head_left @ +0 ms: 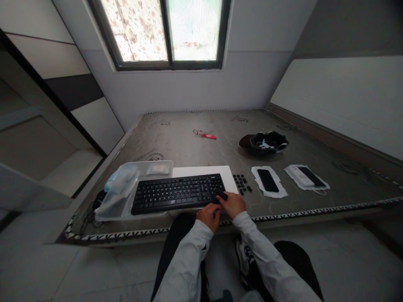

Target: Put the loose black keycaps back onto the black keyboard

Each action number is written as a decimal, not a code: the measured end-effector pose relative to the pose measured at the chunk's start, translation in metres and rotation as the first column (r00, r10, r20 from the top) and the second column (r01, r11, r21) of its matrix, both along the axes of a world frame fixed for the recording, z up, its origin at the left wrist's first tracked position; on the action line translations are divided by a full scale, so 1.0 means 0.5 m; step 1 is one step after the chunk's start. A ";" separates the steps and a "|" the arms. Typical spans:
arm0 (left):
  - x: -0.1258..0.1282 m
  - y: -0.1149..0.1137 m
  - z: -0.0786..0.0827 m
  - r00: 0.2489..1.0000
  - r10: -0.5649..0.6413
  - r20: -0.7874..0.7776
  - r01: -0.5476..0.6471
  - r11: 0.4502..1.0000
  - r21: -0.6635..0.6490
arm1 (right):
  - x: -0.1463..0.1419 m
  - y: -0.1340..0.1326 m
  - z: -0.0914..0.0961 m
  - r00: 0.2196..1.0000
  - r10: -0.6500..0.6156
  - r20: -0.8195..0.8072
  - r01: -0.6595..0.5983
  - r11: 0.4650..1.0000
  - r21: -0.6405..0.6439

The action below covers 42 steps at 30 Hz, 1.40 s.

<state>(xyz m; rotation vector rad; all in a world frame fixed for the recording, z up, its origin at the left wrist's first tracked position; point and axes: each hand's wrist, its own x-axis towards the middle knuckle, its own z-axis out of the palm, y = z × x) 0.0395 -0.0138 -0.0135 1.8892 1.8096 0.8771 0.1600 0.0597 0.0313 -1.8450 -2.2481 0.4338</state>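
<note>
At right end of kbd (pixel 176 193), R hand (pixel 234 204) pinches dark bit (pixel 222 195); L hand (pixel 208 217) curled, can't tell grip — kbd prob. light, stiff; hold long edges.

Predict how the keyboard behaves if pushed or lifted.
The keyboard looks straight and thin: probably stiff, fairly light for its length. Being flat, it should slide rather than roll, and may rock where it overlaps the clear tray.

There are one keyboard (pixel 176 193), one cap (pixel 253 145), two dark phones (pixel 267 180) and two white cloths (pixel 274 194).
</note>
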 end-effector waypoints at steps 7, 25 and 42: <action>-0.002 -0.001 0.004 0.999 0.007 -0.038 -0.008 1.000 -0.014 | -0.046 -0.002 0.044 0.982 -0.067 0.177 0.085 0.992 -0.097; -0.018 -0.010 0.017 0.999 -0.006 0.034 0.005 1.000 0.028 | -0.063 0.001 0.035 0.970 -0.175 0.167 0.202 0.967 -0.157; -0.021 -0.010 0.012 0.993 -0.008 0.114 0.001 0.998 0.055 | -0.031 0.013 0.005 0.992 -0.127 0.016 0.128 0.964 -0.232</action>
